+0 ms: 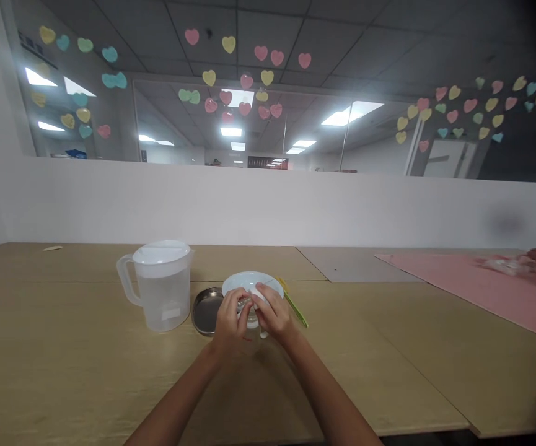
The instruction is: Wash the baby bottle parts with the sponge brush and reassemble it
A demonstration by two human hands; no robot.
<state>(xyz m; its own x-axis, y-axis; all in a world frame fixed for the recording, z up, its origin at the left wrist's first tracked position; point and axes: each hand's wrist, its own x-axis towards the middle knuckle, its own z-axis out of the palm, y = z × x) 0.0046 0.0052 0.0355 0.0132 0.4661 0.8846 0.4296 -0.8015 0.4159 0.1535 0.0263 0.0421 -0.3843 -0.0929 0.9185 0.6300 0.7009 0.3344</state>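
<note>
My left hand and my right hand meet above a clear cup with red markings. A small white rounded thing shows between them, under the right fingertips; its kind cannot be made out. The right fingers are closed on it. The left fingers are bent and pinched close beside it, and what they hold is hidden. Just behind the hands sits a white bowl. A round dark metal pan lies left of the left hand, partly covered by it.
A lidded translucent pitcher holding clear liquid stands at left. To the right, a green-handled tool with a yellow end leans by the bowl. A pink mat with plastic-looking items covers the far right. A white wall bounds the table behind.
</note>
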